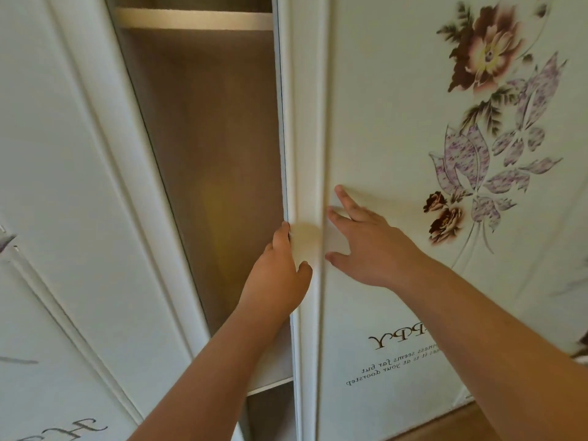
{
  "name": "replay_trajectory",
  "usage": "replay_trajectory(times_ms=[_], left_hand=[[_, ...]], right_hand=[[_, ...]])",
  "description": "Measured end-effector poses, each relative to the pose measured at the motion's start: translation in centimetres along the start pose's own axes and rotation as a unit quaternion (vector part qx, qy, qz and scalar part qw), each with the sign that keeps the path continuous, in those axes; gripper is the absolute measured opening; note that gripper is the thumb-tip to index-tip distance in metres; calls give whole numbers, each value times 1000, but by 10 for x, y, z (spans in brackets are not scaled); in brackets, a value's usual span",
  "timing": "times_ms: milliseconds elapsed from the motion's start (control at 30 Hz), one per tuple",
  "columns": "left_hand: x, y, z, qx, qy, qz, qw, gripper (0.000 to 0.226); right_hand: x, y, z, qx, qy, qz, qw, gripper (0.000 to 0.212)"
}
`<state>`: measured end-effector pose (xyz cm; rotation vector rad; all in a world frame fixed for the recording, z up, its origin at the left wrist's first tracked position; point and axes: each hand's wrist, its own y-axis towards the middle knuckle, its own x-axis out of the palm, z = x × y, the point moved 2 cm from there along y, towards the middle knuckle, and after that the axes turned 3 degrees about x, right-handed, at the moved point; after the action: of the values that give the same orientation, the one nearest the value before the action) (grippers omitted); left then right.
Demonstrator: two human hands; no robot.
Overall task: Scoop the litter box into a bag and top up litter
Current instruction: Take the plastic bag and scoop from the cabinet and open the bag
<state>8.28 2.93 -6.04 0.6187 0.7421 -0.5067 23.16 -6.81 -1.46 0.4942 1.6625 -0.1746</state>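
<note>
Left hand (280,268) curling its fingers around the edge of the white wardrobe door (381,122), right hand (366,246) pressing flat with fingers spread on its flowered panel, brown interior (206,138) showing through the gap, litter box nowhere showing

Head camera faces a wardrobe door (381,122) close up, tilted sideways.

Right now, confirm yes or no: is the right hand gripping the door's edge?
No, the right hand lies flat on the door; the left hand grips the edge.
</note>
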Motion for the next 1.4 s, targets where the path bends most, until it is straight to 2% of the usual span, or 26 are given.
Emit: replay_trajectory(times_ms=[167,467,700,800,900,1033,1200,1400], left_hand=[[29,17,26,22,-21,-14,999,69],[82,70,75,38,-53,12,998,30],[138,98,121,68,-58,-11,996,38],[165,108,136,80,-82,-4,993,42],[185,120,153,90,-116,-17,989,48],[211,139,181,91,-131,-34,987,60],[246,164,209,88,-121,-27,988,46],[284,186,242,110,-92,-38,989,43]], right_hand=[[4,-2,36,23,82,-3,996,86],[-4,2,112,54,215,36,974,75],[2,9,181,51,268,70,960,91],[-5,8,206,19,231,97,968,87],[-10,10,232,38,196,85,976,79],[-13,15,268,49,174,92,979,79],[-17,18,312,53,164,103,980,81],[-20,23,359,72,161,117,977,84]])
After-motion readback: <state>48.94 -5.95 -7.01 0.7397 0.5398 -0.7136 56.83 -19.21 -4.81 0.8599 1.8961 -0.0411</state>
